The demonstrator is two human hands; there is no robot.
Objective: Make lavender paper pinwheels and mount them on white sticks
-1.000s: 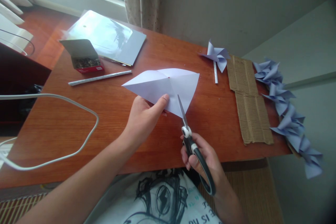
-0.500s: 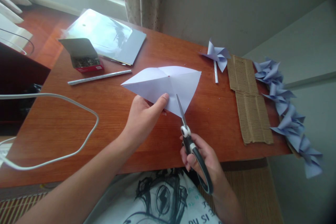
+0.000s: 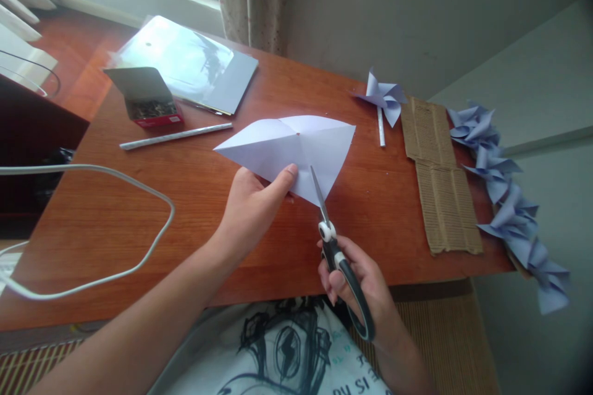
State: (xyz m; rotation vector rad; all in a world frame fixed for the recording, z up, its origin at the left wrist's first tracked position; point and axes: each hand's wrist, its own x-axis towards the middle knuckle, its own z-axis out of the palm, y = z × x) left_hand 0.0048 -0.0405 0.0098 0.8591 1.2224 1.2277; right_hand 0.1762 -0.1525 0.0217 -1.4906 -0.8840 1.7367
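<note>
Biggest first: the table [image 3: 382, 216] spreads right across, and above its middle, at the centre of the clock, here's the white sheet [image 3: 296, 151]. Featherweight by the look of it, floppy away from the folds, stiffer along them; I'd expect it to crease or tear easily rather than slip. Best hold? Flat, near a fold, well clear of the blades. Now the scissors [image 3: 328, 231], in from five o'clock, tip aimed at eleven: rigid, heavier, and the dark handle is the place to grip.

The left hand [image 3: 254, 197], at seven o'clock, has the sheet pinched, thumb on top. Down at five, the right hand [image 3: 369, 281] has its fingers wrapped around the scissors' handle.

What can't we see? Inside the red box [image 3: 160, 120], between nine and ten, there's a jumble too small to sort out. Most of the left fingers are under the sheet; so, presumably, is the lower blade, and the cut's length is unclear. That tiny dark mark [image 3: 298, 134], just above centre: hole or spot, can't tell.
</note>
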